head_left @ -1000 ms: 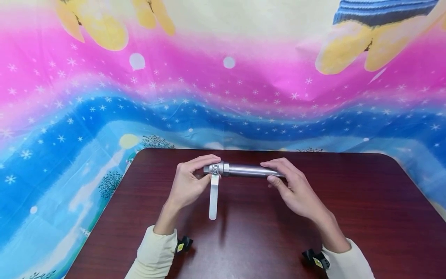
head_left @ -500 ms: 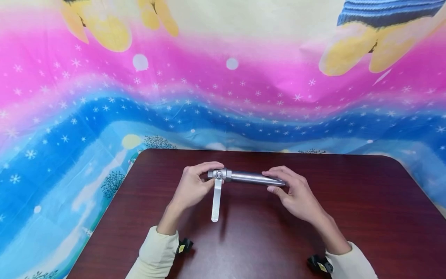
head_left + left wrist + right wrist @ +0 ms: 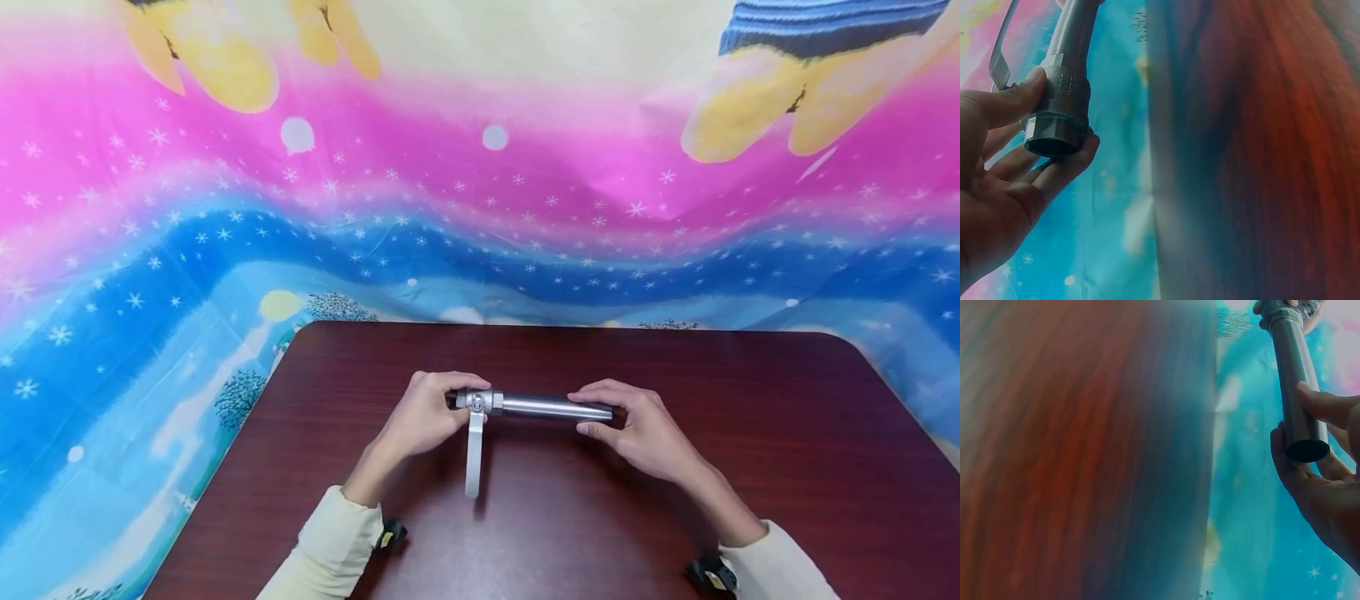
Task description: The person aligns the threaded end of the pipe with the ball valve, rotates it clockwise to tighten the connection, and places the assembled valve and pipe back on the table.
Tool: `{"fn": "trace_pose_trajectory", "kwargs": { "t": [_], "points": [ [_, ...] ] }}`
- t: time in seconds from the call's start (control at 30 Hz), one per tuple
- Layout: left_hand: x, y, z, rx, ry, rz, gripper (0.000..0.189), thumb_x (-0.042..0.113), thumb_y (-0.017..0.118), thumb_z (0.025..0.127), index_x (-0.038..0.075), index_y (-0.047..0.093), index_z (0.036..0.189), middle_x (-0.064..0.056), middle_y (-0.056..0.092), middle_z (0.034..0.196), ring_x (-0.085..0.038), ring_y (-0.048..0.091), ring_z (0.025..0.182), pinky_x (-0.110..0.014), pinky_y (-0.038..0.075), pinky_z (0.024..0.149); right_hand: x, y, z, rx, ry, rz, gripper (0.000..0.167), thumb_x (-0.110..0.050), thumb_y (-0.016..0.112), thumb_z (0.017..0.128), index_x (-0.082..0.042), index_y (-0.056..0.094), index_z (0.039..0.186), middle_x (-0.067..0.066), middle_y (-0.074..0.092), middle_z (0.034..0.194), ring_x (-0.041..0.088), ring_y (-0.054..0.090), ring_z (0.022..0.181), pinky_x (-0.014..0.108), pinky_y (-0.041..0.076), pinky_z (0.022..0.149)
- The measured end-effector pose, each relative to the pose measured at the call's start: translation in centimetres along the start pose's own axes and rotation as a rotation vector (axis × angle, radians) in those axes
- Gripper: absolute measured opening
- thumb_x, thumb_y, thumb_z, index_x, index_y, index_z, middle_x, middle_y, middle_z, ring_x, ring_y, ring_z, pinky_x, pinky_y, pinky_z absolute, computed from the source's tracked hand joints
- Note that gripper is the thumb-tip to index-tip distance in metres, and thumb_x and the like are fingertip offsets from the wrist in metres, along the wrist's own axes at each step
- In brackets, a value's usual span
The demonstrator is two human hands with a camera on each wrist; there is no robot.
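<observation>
Holding item one, a metal valve (image 3: 525, 406) with a tube body, level above the dark red table (image 3: 787, 467), I have both hands on it. My left hand (image 3: 427, 421) grips the hexagonal end: in the left wrist view the thumb (image 3: 1013, 100) presses the side of the hex fitting (image 3: 1057, 122) and the fingers curl beneath it. My right hand (image 3: 645, 429) grasps the plain tube end, thumb (image 3: 1329, 406) on top and fingers wrapped below, with the open bore of the tube (image 3: 1297, 387) facing the right wrist camera. A flat metal lever handle (image 3: 474, 454) hangs from the hex end toward me, clear of my fingers. Whether the valve touches the tabletop I cannot tell.

Item two, backdrop: a pink and blue starry cloth (image 3: 480, 225) behind the table. Cream sleeves (image 3: 330, 542) cover both forearms.
</observation>
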State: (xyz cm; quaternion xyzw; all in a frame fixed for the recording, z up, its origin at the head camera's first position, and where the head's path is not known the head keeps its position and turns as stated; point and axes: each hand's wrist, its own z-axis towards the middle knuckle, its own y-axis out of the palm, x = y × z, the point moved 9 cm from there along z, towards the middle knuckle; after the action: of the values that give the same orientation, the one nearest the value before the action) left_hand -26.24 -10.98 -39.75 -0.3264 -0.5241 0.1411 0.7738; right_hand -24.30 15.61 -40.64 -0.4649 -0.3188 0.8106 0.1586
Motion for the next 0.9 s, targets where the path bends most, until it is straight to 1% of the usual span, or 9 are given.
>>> {"fn": "trace_pose_trajectory", "kwargs": {
  "t": [0.03,0.1,0.27,0.33,0.4,0.5,0.63,0.77,0.9],
  "points": [
    [-0.2,0.3,0.0,-0.017,-0.003,0.008,0.046,-0.011,0.071,0.083,0.015,0.082,0.119,-0.005,0.081,0.112,-0.002,0.028,0.047,-0.019,0.028,0.046,0.1,0.1,0.0,-0.007,0.0,-0.006,0.043,-0.006,0.092,0.082,-0.02,0.081,0.122,-0.006,0.078,0.119,0.007,0.071,0.105,0.018,0.054,0.086],
    [-0.5,0.7,0.0,-0.049,-0.009,0.016,0.048,-0.012,0.07,0.082,0.014,0.082,0.121,-0.006,0.081,0.112,-0.001,0.026,0.045,-0.018,0.027,0.045,0.4,0.3,-0.1,-0.023,0.002,-0.019,0.042,-0.007,0.092,0.082,-0.02,0.082,0.121,-0.008,0.078,0.118,0.008,0.071,0.107,0.02,0.055,0.089],
    [-0.8,1.6,0.1,-0.112,0.017,0.063,0.049,-0.012,0.07,0.079,0.013,0.082,0.12,-0.005,0.081,0.11,-0.001,0.028,0.049,-0.018,0.03,0.048,1.1,1.0,-0.3,-0.066,0.014,-0.046,0.041,-0.009,0.093,0.082,-0.019,0.082,0.12,-0.01,0.078,0.118,0.011,0.072,0.112,0.027,0.057,0.094],
    [-0.8,1.9,0.2,-0.134,0.037,0.09,0.047,-0.011,0.072,0.079,0.012,0.082,0.119,-0.005,0.081,0.108,-0.001,0.029,0.051,-0.018,0.031,0.049,1.3,1.2,-0.4,-0.082,0.019,-0.051,0.04,-0.01,0.092,0.083,-0.019,0.082,0.121,-0.01,0.078,0.118,0.012,0.072,0.112,0.028,0.057,0.094],
    [-0.7,2.2,0.3,-0.155,0.052,0.108,0.045,-0.009,0.074,0.079,0.013,0.082,0.118,-0.004,0.081,0.106,-0.002,0.031,0.052,-0.018,0.032,0.05,1.4,1.4,-0.4,-0.097,0.025,-0.05,0.04,-0.011,0.092,0.083,-0.02,0.082,0.12,-0.01,0.078,0.117,0.012,0.072,0.11,0.028,0.057,0.091],
    [-0.7,2.5,0.4,-0.182,0.08,0.146,0.044,-0.009,0.076,0.079,0.013,0.083,0.117,-0.002,0.081,0.102,-0.003,0.038,0.056,-0.018,0.036,0.053,1.6,1.7,-0.4,-0.123,0.034,-0.052,0.039,-0.011,0.092,0.084,-0.022,0.082,0.12,-0.009,0.079,0.117,0.012,0.072,0.108,0.029,0.057,0.09],
    [-0.6,3.1,0.5,-0.213,0.129,0.21,0.039,-0.005,0.082,0.08,0.012,0.083,0.115,0.001,0.082,0.102,-0.006,0.054,0.072,-0.018,0.044,0.063,2.0,2.2,-0.4,-0.171,0.064,-0.058,0.039,-0.01,0.091,0.085,-0.024,0.081,0.12,-0.009,0.078,0.117,0.013,0.072,0.106,0.029,0.058,0.088],
    [-0.6,3.7,0.5,-0.246,0.151,0.244,0.037,-0.003,0.086,0.08,0.011,0.083,0.113,-0.001,0.082,0.106,-0.008,0.06,0.081,-0.019,0.049,0.069,2.3,2.6,-0.4,-0.204,0.085,-0.078,0.038,-0.008,0.09,0.085,-0.022,0.081,0.119,-0.008,0.078,0.117,0.013,0.071,0.105,0.028,0.057,0.085],
    [-0.6,4.1,0.5,-0.271,0.144,0.255,0.037,-0.003,0.085,0.08,0.011,0.083,0.114,-0.001,0.082,0.106,-0.008,0.061,0.082,-0.02,0.05,0.07,2.4,2.8,-0.4,-0.209,0.09,-0.104,0.037,-0.007,0.09,0.084,-0.021,0.082,0.117,-0.008,0.078,0.115,0.014,0.072,0.105,0.03,0.058,0.086]
  ]
}}
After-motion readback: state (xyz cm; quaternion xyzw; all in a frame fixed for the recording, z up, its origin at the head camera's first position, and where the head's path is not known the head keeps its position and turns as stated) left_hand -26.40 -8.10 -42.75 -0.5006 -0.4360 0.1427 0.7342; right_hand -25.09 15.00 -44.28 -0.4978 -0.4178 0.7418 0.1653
